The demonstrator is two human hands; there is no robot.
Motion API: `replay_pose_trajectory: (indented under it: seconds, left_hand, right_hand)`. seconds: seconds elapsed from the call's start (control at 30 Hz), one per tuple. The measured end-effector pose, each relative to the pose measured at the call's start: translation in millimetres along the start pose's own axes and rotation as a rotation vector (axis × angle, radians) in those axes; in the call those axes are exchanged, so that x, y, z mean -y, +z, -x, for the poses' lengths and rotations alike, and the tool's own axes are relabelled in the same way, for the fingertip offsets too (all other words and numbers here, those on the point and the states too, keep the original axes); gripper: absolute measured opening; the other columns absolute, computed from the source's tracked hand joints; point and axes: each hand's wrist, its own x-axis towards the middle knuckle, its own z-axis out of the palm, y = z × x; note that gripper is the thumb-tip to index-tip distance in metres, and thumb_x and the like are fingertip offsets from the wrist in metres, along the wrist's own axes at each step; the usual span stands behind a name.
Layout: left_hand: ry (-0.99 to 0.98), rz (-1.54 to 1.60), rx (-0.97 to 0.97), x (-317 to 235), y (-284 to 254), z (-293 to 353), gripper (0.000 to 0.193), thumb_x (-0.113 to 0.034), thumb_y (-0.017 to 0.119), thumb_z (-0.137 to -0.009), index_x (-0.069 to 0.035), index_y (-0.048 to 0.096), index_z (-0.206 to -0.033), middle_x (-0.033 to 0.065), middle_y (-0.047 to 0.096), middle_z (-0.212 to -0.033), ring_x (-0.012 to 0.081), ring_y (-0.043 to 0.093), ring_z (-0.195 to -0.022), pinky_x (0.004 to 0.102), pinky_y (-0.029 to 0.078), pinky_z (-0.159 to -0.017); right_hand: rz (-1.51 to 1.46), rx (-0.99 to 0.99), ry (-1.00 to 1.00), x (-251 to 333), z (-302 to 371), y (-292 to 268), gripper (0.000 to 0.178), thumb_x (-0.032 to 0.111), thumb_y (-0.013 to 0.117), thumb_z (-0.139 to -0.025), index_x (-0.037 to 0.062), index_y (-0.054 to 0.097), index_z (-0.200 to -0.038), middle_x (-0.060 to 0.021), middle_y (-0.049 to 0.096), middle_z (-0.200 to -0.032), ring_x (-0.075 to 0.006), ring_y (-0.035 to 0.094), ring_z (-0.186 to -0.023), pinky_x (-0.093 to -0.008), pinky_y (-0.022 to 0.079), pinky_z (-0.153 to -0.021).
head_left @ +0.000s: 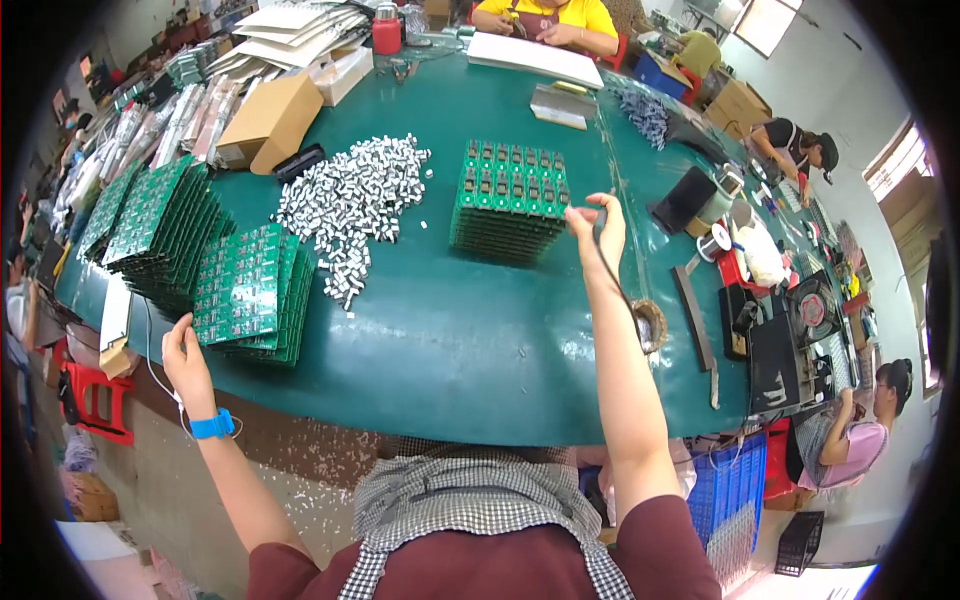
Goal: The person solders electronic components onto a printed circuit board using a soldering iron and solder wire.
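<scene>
A: Left side?
B: Left hand point(185, 358), blue wristband point(211, 425) below it; fingertips at the near left edge of a leaning stack of green rectangular circuit-board panels point(238, 285). Firm hold or light contact: cannot be told.
A: Right side?
B: Right hand point(604, 235), fingers parted, thumb at the right corner of a squared stack of green panels with dark square components point(512, 185). Brown ring-shaped object point(650, 327) just beside the forearm.
A: Between the stacks?
B: Loose heap of small white-and-black cylindrical parts point(350, 195) on the dark green tabletop point(450, 350).
A: Far edge?
B: Co-worker in a yellow top point(592, 38), behind a long white panel point(535, 60).
</scene>
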Motion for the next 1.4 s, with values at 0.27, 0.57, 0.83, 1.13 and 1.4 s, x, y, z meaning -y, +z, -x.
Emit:
replay_pose_trajectory:
  seconds: [0.27,0.57,0.83,1.13,1.4]
  left_hand:
    - [-0.027,0.11,-0.039,-81,4,71,0.028,-0.021,0.047,-0.1,-0.001,0.065,-0.109,0.0056,0.06,-0.082,0.0156,0.056,-0.076,0.0287,0.046,-0.073]
    - [0.92,-0.062,0.855,-192,183,203,0.044,-0.014,0.057,-0.087,-0.003,0.049,-0.129,0.0169,0.048,-0.136,0.0305,0.044,-0.128,0.0514,0.036,-0.1]
    - [0.416,0.785,1.443,-165,98,204,0.038,-0.013,0.045,-0.097,-0.003,0.046,-0.134,0.0166,0.055,-0.128,0.026,0.054,-0.12,0.0345,0.045,-0.095]
    - [1.024,0.511,0.29,-183,73,189,0.038,0.002,0.063,-0.062,0.0,0.069,-0.099,0.0117,0.063,-0.082,0.022,0.061,-0.059,0.0285,0.047,-0.049]
    - [0.898,0.458,0.418,-172,96,199,0.035,0.0,0.062,-0.063,0.0,0.067,-0.098,0.0118,0.064,-0.084,0.0243,0.062,-0.061,0.0314,0.049,-0.051]
  right_hand:
    - [-0.562,-0.03,-0.036,57,7,-30,0.037,-0.002,0.068,-0.079,0.0046,0.046,-0.108,-0.0107,0.064,-0.087,-0.019,0.063,-0.078,-0.0313,0.052,-0.071]
    - [-0.524,-0.008,-0.021,106,63,-113,0.027,-0.003,0.068,-0.082,0.0099,0.051,-0.099,-0.0091,0.067,-0.089,-0.0156,0.064,-0.08,-0.0306,0.052,-0.071]
    - [-0.439,0.127,0.067,89,79,-161,0.026,-0.002,0.068,-0.082,0.0103,0.05,-0.097,-0.009,0.067,-0.09,-0.0151,0.064,-0.079,-0.0278,0.052,-0.068]
    - [-0.421,0.493,0.477,55,126,-121,0.025,0.003,0.071,-0.08,0.0126,0.051,-0.094,-0.004,0.068,-0.084,-0.0088,0.063,-0.075,-0.0206,0.049,-0.061]
    - [-0.105,0.431,0.254,29,174,-125,0.016,-0.005,0.054,-0.087,0.0001,0.049,-0.102,-0.0144,0.066,-0.103,-0.0147,0.065,-0.086,-0.0258,0.053,-0.075]
